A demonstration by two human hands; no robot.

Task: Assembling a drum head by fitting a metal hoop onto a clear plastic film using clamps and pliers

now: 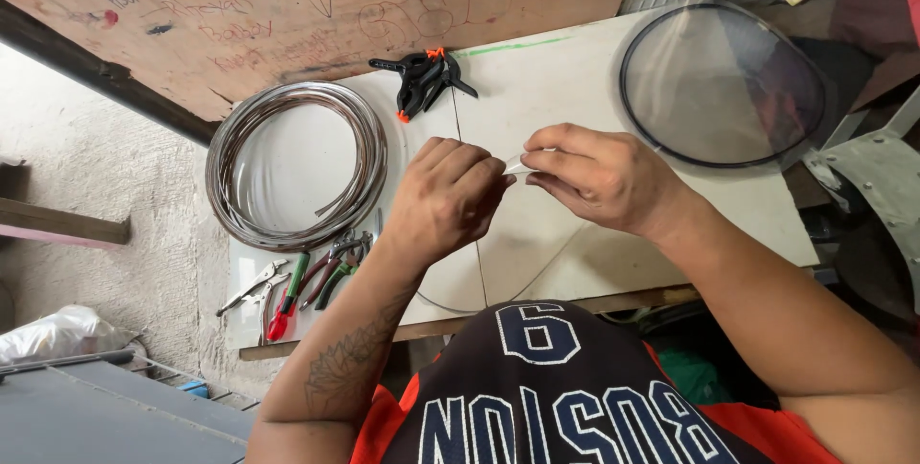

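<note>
Hands: left hand (446, 197) and right hand (599, 176), each grip pinched shut on thin clear strip (525, 161) above bench (575, 81); risk judged: strip slipping or kinking if tugged unevenly.

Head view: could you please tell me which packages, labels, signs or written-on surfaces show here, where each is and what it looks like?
Plywood board: leaning behind the white table, upper left; brown, with red and dark handwriting scrawled on it.
Shirt: bottom centre, on the person; dark with orange, bearing large white-edged lettering.
No packages or screens are visible.
</note>
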